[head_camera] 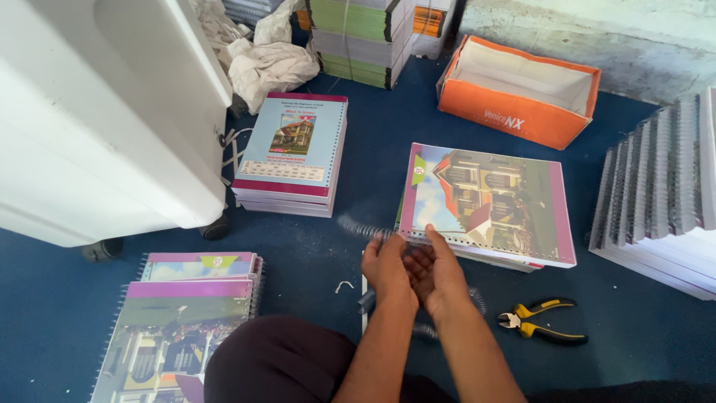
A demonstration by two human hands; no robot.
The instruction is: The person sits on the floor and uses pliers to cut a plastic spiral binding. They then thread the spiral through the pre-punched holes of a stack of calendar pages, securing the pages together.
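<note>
My forearms reach forward over my knee, and my left hand point(386, 267) and right hand point(438, 270) meet palm to palm, fingers stretched flat, rolling a wire coil point(363, 227) between them; it blurs out to the left. The coil runs along the punched edge of the notebook point(488, 201) lying on the blue floor point(373, 160) just beyond my fingertips. Yellow-handled pliers point(541, 319) lie near my right wrist. Bound notebooks point(183, 313) sit at my left. Farther off are a second stack point(294, 149) and an orange box point(518, 89).
</note>
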